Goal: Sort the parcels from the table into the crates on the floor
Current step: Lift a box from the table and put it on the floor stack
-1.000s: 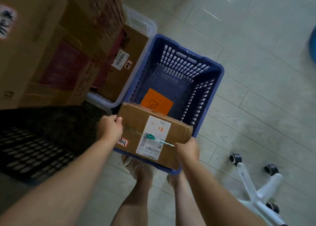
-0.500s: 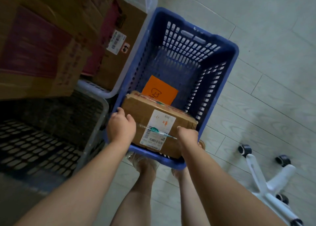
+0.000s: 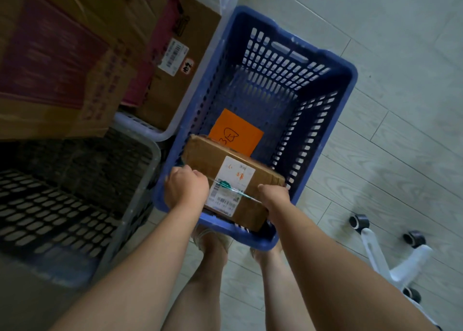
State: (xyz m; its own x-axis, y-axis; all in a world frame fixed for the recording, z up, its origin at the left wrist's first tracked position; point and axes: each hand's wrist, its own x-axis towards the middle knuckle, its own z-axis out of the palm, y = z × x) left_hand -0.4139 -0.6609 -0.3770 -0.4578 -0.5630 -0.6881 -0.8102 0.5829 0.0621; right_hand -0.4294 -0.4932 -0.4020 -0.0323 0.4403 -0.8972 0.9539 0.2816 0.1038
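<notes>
Pale wood-grain floor tiles (image 3: 400,42) run under everything in view. At 6 o'clock we see our own bare legs and feet, standing just behind the near rim of the blue crate (image 3: 352,80).

Our left hand (image 3: 185,190) grips the left edge of the parcel (image 3: 264,180), fingers curled over its top. Our right hand (image 3: 274,196) grips the right edge in the same way. The parcel is a brown cardboard box with a white shipping label (image 3: 231,185) on top. It sits tilted inside the near end of the blue crate, with its near edge below the rim. We cannot tell whether it touches the crate floor.

Just beyond the parcel, an orange card (image 3: 235,132) lies on the crate bottom.

At 9 o'clock stands a dark perforated crate (image 3: 62,205). At 11 o'clock a clear tub (image 3: 200,80) holds large cardboard boxes (image 3: 175,92). At 4 o'clock lies a white chair base (image 3: 375,253) with black castors.
</notes>
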